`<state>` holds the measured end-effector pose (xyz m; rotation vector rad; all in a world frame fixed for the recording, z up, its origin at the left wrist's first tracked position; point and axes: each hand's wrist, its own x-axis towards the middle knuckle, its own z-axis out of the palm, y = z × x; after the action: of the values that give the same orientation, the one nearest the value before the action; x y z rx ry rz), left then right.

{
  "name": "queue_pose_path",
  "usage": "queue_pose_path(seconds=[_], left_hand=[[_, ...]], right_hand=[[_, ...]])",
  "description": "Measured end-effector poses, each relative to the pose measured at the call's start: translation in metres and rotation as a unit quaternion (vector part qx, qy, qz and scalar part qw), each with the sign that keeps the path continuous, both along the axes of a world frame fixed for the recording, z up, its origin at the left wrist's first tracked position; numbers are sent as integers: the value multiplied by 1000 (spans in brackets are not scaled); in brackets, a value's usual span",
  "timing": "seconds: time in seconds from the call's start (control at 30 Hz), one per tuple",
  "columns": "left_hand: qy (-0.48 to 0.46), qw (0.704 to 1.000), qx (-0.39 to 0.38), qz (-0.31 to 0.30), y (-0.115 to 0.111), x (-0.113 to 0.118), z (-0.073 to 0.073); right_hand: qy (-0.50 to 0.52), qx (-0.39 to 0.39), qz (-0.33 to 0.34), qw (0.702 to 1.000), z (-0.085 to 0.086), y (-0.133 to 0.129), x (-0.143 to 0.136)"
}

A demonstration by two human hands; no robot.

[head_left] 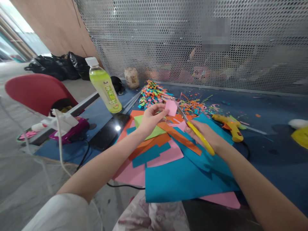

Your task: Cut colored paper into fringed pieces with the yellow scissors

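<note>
My left hand (155, 115) pinches a small piece of pink paper (171, 107) between thumb and fingers. In my right hand (201, 130) is a pair of scissors with yellow handles (201, 138), its blades pointing at the pink piece's right edge. Whether the blades touch the paper I cannot tell. Below both hands lie stacked coloured sheets, among them a large blue sheet (183, 183), an orange strip (181, 138) and a green sheet (156, 132). Just beyond my left hand stands a cone of many small coloured paper strips (152, 93).
Paper scraps (192, 106) litter the table behind the scissors. A yellow glue gun (228, 125) lies to the right. On the left are a green drink bottle (106, 88), a black phone (109, 131) and a white power strip (61, 122). A perforated metal panel (156, 41) borders the back.
</note>
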<state>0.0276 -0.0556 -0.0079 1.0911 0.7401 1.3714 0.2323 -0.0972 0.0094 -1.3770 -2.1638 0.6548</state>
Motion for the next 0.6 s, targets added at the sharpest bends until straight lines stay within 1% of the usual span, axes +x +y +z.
queue_pose_path(seconds=[0.1,0.17,0.3,0.43,0.53,0.6], left_hand=[[22,999,-2,-38,-1,1,0],[38,998,5,-49,-2,1,0],[66,996,15,-49,-2,1,2],[53,997,23,-55,-7,2,6],[32,998,20,-43,-14,4,10],[24,998,26,-44,-21,7,12]], right_hand=[[5,-18,-1,1000,-3,1,0],[7,-15,2,1000,-4,3,0],[8,-15,11,1000,0,1,-2],[54,-45,38,997,4,-8,-3],[101,-55,38,993,-2,-16,1],[125,-49,35,990,-8,-21,4]])
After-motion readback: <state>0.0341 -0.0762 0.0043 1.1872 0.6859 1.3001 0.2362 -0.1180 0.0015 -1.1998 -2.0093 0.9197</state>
